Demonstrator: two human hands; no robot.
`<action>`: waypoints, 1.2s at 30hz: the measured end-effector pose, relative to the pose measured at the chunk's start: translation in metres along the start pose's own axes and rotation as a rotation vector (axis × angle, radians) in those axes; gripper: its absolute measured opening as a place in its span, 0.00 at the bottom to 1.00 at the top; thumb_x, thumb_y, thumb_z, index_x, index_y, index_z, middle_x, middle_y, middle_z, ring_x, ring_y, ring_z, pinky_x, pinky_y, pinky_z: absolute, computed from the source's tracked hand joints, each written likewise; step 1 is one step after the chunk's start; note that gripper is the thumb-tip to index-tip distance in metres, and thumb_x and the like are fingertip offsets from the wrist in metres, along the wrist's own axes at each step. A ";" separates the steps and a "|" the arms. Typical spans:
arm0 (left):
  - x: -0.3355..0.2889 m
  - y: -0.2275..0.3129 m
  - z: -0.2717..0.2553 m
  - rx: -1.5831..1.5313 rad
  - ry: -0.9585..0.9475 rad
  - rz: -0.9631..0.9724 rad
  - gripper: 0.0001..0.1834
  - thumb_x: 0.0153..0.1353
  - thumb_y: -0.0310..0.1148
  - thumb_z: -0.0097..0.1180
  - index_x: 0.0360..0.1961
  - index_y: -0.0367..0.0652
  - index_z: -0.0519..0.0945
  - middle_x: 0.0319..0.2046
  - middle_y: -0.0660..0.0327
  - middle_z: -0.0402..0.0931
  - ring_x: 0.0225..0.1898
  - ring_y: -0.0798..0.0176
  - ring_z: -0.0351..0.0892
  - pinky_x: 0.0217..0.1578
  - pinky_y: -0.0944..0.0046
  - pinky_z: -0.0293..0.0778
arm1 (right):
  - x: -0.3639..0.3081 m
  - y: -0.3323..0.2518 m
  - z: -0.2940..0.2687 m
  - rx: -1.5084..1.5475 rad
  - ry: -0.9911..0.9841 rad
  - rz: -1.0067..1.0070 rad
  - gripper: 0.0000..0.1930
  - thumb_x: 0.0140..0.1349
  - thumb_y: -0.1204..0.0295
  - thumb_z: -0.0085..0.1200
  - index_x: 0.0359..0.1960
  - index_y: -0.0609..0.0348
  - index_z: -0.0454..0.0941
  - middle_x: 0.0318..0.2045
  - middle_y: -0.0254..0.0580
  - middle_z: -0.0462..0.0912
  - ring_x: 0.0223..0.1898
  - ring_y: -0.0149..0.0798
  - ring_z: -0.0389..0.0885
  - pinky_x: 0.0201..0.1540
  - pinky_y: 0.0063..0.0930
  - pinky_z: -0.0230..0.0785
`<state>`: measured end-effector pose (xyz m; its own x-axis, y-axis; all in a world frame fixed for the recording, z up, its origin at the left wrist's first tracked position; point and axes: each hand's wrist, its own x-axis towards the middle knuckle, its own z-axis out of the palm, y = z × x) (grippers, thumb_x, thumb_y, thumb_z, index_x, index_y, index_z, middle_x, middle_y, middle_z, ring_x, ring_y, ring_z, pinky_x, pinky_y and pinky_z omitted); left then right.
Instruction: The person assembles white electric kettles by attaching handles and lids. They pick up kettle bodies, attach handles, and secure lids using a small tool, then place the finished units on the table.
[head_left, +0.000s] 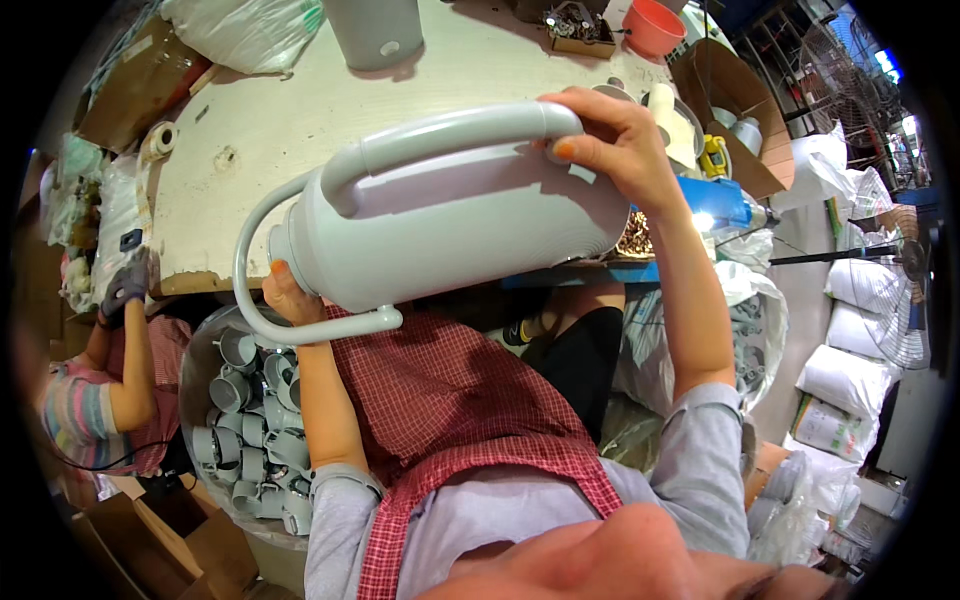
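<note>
A light grey vacuum jug lies on its side in the air before me, over the table's near edge. It has a long side handle along the top and a curved carrying handle looping round its left end. My right hand is closed on the right end of the side handle, thumb and fingers around it. My left hand supports the jug's narrower left end from below, inside the loop; part of its fingers is hidden behind the jug.
The pale table bears a grey cylinder, a box of small metal parts and a blue power tool. At my left stands a bag-lined bin of grey cup-like parts. A gloved co-worker's hand shows farther left.
</note>
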<state>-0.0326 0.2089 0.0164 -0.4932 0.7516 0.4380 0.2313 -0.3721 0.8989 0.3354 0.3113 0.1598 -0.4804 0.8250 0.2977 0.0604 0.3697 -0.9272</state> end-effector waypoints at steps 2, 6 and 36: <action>-0.005 0.015 0.007 0.001 -0.011 -0.052 0.35 0.72 0.54 0.39 0.11 0.42 0.69 0.09 0.68 0.69 0.14 0.74 0.67 0.15 0.70 0.58 | -0.002 0.001 -0.001 -0.076 -0.007 -0.005 0.19 0.56 0.71 0.64 0.48 0.65 0.80 0.37 0.36 0.83 0.40 0.28 0.79 0.47 0.23 0.72; -0.013 -0.007 -0.005 0.107 0.114 -0.043 0.35 0.72 0.55 0.38 0.13 0.41 0.71 0.11 0.67 0.71 0.15 0.74 0.68 0.16 0.70 0.61 | -0.006 -0.009 0.004 -0.263 0.013 -0.018 0.20 0.54 0.70 0.65 0.48 0.63 0.80 0.36 0.38 0.84 0.39 0.30 0.79 0.47 0.24 0.71; -0.040 -0.016 -0.019 -0.198 -0.052 -0.258 0.22 0.70 0.44 0.39 0.50 0.37 0.74 0.42 0.53 0.79 0.39 0.57 0.80 0.42 0.53 0.78 | -0.298 0.025 0.038 -0.802 0.951 -0.073 0.24 0.52 0.74 0.65 0.53 0.58 0.77 0.52 0.46 0.79 0.54 0.47 0.76 0.57 0.39 0.68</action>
<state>-0.0322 0.1742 -0.0156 -0.4697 0.8597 0.2006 -0.0654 -0.2605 0.9633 0.4475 0.0584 0.0390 0.2980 0.6498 0.6993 0.7379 0.3080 -0.6006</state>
